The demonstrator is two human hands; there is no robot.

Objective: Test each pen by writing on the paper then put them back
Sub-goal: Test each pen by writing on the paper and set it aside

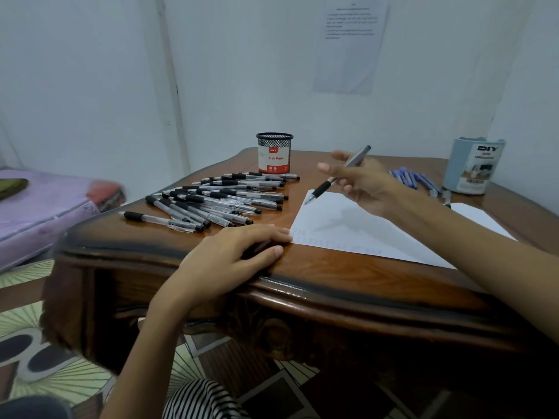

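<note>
Writing hand: right hand (363, 182) pinches a black-grip pen (323, 186) mid-barrel between thumb and fingers; tip hangs over the far left corner of the paper (348, 228), apparently not touching.
Left hand (239, 252): flat on the desk (317, 270) edge, fingers together and nearly straight, tips touching the paper's near corner; dark patch beneath, cannot tell what.
Pen pile (211, 201): left of the paper, in front of the mesh cup (274, 152) marked Ball Pens.
Blue pens (408, 176): beside the light-blue organiser (475, 167).
Step tip: shift grip toward the rubber sleeve, lower tip onto blank paper, short stroke, left hand pinning the sheet.
</note>
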